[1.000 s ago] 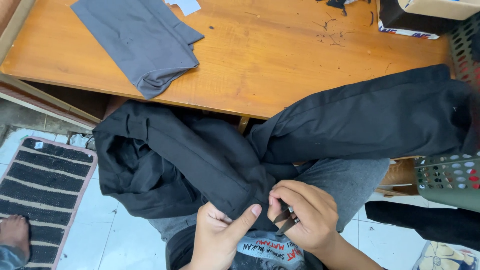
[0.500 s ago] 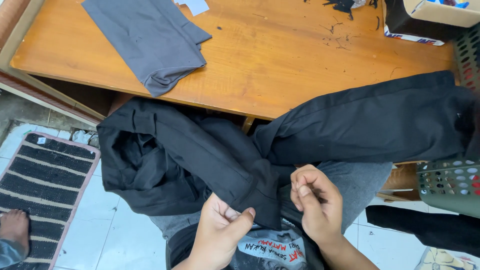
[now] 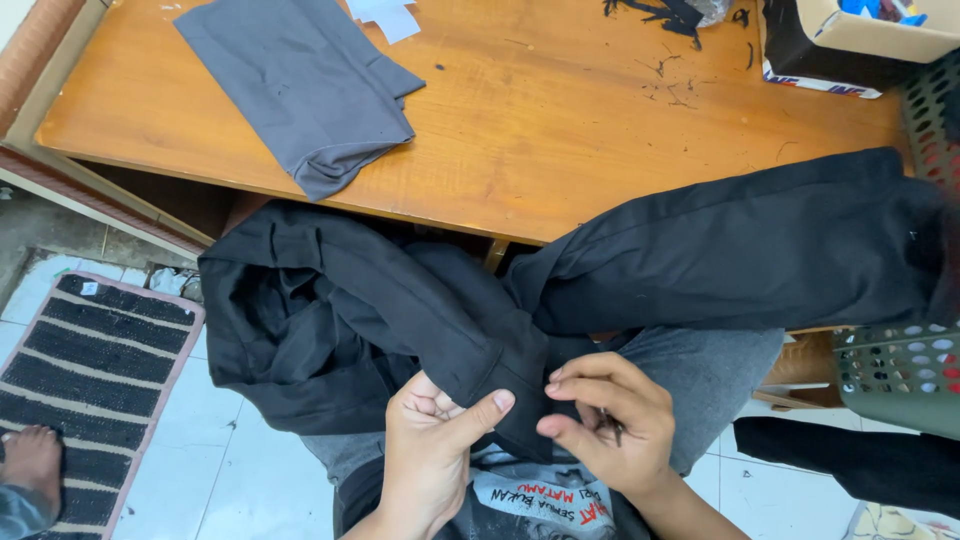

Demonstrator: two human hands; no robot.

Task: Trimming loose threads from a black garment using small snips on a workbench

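A black garment point(image 3: 420, 310) lies across my lap and up onto the wooden table point(image 3: 560, 120). My left hand point(image 3: 435, 440) grips the hem of one black leg from below, thumb pressed on top of the fabric. My right hand point(image 3: 605, 420) pinches the same hem edge beside it and also holds a small dark tool, mostly hidden in the fingers. The other part of the garment point(image 3: 760, 250) stretches to the right over the table edge.
A folded grey cloth point(image 3: 300, 85) lies at the table's far left. A cardboard box point(image 3: 850, 30) stands at the back right, with thread scraps point(image 3: 660, 15) near it. A green perforated basket point(image 3: 900, 365) sits on the right. A striped mat point(image 3: 90, 370) and a foot point(image 3: 30, 465) are on the floor at left.
My view has shifted slightly. My right hand slid along the hem and both hands closed in together on the fabric edge; the left thumb now lies on top.
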